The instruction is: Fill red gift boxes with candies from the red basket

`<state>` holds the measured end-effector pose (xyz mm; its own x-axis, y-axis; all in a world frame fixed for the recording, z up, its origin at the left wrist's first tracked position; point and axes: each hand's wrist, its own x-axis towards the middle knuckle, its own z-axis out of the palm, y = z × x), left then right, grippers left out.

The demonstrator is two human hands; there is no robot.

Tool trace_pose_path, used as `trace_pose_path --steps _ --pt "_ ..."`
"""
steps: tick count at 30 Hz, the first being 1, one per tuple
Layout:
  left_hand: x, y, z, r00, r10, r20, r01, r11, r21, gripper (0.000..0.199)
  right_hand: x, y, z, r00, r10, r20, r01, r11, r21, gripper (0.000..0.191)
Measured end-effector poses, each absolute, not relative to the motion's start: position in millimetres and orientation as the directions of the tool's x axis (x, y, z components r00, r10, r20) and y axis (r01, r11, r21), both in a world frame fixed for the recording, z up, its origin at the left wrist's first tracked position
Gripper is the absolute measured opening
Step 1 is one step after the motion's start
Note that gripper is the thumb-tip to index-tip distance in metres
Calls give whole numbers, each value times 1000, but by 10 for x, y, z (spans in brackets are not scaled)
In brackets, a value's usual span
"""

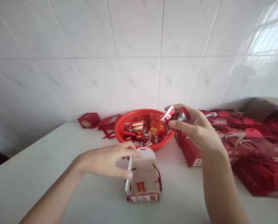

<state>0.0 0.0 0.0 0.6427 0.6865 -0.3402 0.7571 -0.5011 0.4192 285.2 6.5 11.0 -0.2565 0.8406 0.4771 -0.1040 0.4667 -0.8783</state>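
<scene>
My right hand (194, 126), raised at the right rim of a red plastic basket (120, 137), is closed on several wrapped candies (169, 115) in red, white and dark foil. The basket holds many more wrapped candies (139, 125). In front of it stands an open gift box (144, 174), white inside and red outside, with one small red packet (140, 186) on its floor. My left hand (115, 158) is at the box's left flap, thumb and fingers apart around its upper edge. Whether those fingers touch the flap is hard to tell.
Two small red boxes (89, 120) (109, 122) sit left of the basket against the tiled wall (139, 81). Many red boxes with cord handles (236, 137) crowd the right side of the white counter (83, 193). A brown carton (257, 109) stands behind them.
</scene>
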Motion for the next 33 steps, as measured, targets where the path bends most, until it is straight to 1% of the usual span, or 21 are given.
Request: trace_pose_path --steps 4,7,9,11,14,17,19,21,24,28,30,33 --pt "-42 29 -103 731 616 -293 650 -498 574 49 2580 -29 99 -502 773 388 25 461 -887 28" --pt "-92 81 -179 792 564 -233 544 -481 688 43 2453 -35 30 -740 636 219 194 513 -836 24" --pt "-131 116 -214 814 547 -197 499 -483 720 48 2412 -21 -32 -802 590 95 321 559 -764 23" --pt "-168 140 -230 819 545 -178 485 -493 722 56 2390 -10 -85 -796 604 48 409 593 -693 23" --pt "-205 152 -229 811 550 -198 506 -492 709 62 2349 -8 -133 -791 612 12 462 608 -646 21" --pt "-216 147 -220 815 543 -203 510 -504 697 62 2281 -13 -160 -777 629 -33 521 613 -594 32" --pt "-216 136 -216 823 533 -197 501 -517 695 62 2249 -14 -166 -760 649 -30 550 617 -562 38" --pt "-213 118 -216 817 539 -205 513 -517 685 63 2257 -20 -147 -757 653 -10 544 622 -563 37" --pt "-205 74 -221 768 601 -220 576 -499 648 62 2365 -63 -54 -747 662 51 513 624 -589 32" --pt "-168 7 -229 731 653 -201 611 -493 619 61 2584 -191 97 -648 745 160 543 598 -589 24" --pt "-138 -23 -228 735 648 -197 608 -503 614 59 2662 -256 99 -615 770 171 562 579 -591 19" --pt "-81 -64 -234 744 642 -185 605 -530 594 54 2708 -331 -51 -616 773 153 575 574 -583 14"
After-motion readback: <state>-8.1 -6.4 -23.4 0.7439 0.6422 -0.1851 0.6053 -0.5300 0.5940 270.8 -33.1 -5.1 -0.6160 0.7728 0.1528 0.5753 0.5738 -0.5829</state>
